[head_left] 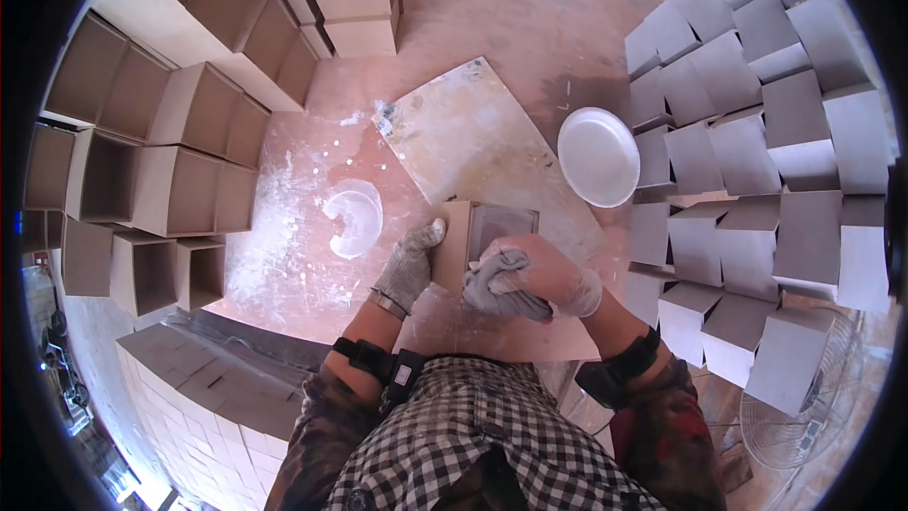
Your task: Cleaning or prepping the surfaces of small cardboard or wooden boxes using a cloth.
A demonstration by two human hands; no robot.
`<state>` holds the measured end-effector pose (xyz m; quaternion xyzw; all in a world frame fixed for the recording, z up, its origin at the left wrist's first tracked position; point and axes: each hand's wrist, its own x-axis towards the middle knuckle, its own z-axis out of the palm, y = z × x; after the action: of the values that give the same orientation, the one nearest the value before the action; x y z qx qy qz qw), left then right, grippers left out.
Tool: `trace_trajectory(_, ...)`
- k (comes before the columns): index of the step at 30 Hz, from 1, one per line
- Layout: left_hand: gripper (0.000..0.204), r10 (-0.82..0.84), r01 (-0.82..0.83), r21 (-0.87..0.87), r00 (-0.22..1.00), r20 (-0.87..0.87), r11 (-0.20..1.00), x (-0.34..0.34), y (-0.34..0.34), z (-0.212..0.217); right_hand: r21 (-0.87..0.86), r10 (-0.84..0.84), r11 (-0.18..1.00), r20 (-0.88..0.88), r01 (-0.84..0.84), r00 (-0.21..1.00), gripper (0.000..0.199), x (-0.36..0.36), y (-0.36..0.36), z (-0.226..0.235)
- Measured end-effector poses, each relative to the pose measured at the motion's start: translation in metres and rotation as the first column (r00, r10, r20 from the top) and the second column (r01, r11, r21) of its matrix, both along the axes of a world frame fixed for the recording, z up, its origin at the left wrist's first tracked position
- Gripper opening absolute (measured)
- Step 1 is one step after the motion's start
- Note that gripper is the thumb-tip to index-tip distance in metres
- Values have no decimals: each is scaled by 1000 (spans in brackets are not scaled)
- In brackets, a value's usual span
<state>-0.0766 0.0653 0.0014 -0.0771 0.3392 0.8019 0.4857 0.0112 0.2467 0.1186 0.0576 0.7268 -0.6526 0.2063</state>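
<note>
A small box (454,248) stands at the table's near edge in front of me, its left side light brown and its upper face greyish. My left hand (409,268), in a grey knit glove, grips the box's left side with the thumb at its far corner. In my right hand (551,274), which wears a thin clear glove, is a bunched grey cloth (504,295). The cloth lies against the near right part of the box. My right fingertips are partly hidden by its folds.
A pale, stained board (473,137) lies beyond the box, with a white round bowl (598,156) at its right. Brown open boxes (203,114) are stacked at left, greyish boxes (738,156) at right. White residue (356,220) marks the pink table. A wire-cage fan (804,445) stands low right.
</note>
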Motion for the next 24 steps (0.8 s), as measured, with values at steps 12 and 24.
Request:
trace_trajectory(12, 46, -31, 30, -18, 998, -57, 999, 1, -2, 3, 562, 444, 698, 146, -443, 884, 28, 7, 40, 20)
trace_trajectory(24, 50, -33, 30, -55, 998, -58, 998, 3, 2, 15, 680, 55, 731, -133, 51, 990, 26, 23, 72, 21)
